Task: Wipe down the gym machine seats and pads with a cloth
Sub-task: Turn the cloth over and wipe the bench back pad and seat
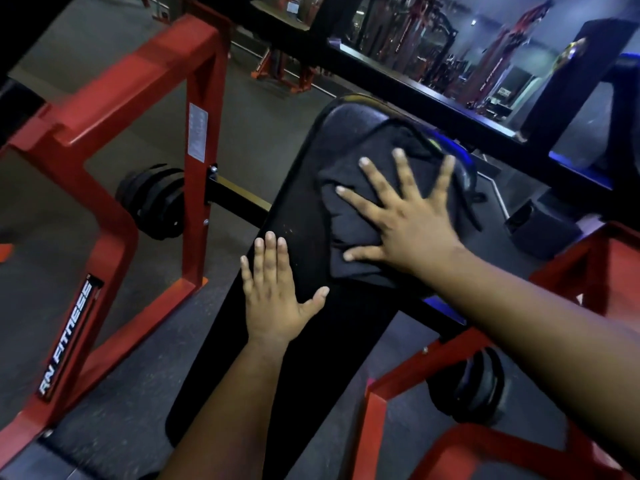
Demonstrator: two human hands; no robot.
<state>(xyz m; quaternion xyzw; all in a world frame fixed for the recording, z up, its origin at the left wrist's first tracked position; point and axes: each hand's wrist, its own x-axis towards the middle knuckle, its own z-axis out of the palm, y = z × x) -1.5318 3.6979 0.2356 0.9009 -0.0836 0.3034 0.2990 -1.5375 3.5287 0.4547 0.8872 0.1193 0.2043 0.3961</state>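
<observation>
While the right hand (408, 220) presses the dark cloth (360, 209) flat-fingered on the bench pad's (304, 341) far end and the left hand (273, 292) rests flat, released, the near stretch looks unwiped.

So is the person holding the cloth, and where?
Not gripped. The right hand presses flat, fingers spread, on top of the dark cloth on the bench pad. The left hand lies flat on the pad, holding nothing.

Open passage: bare pad (298, 216) surface between both hands and toward its near end. Left: red frame (197, 133) and weight plates (156, 199) just beside the pad. Right: red frame (595, 268), plates (478, 386). Ahead: black crossbar (415, 88) past the pad's far end.
</observation>
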